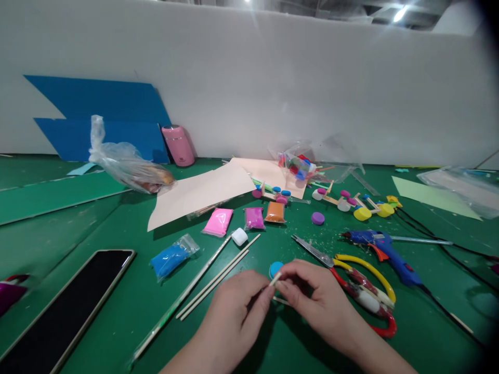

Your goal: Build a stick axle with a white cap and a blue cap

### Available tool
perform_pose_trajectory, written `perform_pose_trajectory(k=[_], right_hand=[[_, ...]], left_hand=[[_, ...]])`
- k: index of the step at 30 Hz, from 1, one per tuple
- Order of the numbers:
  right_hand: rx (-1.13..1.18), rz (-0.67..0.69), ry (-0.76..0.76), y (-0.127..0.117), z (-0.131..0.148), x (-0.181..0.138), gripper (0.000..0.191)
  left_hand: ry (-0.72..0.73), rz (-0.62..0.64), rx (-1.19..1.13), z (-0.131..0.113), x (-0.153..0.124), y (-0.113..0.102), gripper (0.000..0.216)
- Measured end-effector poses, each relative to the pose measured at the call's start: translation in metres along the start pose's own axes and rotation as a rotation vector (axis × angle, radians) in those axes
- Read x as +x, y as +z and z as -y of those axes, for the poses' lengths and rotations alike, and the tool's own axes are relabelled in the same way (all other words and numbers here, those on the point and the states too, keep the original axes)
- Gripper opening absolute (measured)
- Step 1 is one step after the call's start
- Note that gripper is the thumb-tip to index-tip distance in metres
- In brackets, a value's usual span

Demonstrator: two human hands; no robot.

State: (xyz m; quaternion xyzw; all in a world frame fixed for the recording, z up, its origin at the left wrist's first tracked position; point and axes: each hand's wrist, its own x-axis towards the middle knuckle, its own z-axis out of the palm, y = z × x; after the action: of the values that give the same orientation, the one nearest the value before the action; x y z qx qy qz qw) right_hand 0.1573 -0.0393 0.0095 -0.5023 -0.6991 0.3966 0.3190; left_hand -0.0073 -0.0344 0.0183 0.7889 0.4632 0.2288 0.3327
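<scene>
Left hand (244, 304) and right hand (316, 297) pinch short wooden stick (275, 279), thumbs and forefingers closed on it. Stick over green table (136, 306), near blue cap (276, 268); scissors (317, 252) beside right hand.

White partition (249, 88) behind green tabletop (148, 291)

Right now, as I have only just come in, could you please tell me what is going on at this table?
A person is holding a thin pale stick with the left hand and the right hand close together. A blue round piece shows just beyond them. Two more sticks lie side by side to the left. On the right, the scissors and a blue glue gun lie on the green table, neither one in hand.
</scene>
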Motion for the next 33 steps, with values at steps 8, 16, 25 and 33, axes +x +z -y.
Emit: perform_pose_trajectory(k=[8,16,25,33], right_hand=[[0.384,-0.210,0.042,0.000,-0.008,0.004,0.018],[0.383,-0.229,0.060,-0.004,-0.014,0.008,0.020],[0.323,-0.192,0.048,-0.006,-0.016,0.010,0.020],[0.425,-0.151,0.112,-0.003,-0.012,0.010,0.018]], left_hand=[[0.074,-0.040,0.337,0.009,0.004,-0.001,0.024],[-0.067,-0.044,0.934,0.038,0.015,-0.009,0.023],[-0.052,-0.038,0.924,0.039,0.020,-0.009,0.023],[-0.095,-0.190,0.240,0.022,0.016,-0.007,0.012]])
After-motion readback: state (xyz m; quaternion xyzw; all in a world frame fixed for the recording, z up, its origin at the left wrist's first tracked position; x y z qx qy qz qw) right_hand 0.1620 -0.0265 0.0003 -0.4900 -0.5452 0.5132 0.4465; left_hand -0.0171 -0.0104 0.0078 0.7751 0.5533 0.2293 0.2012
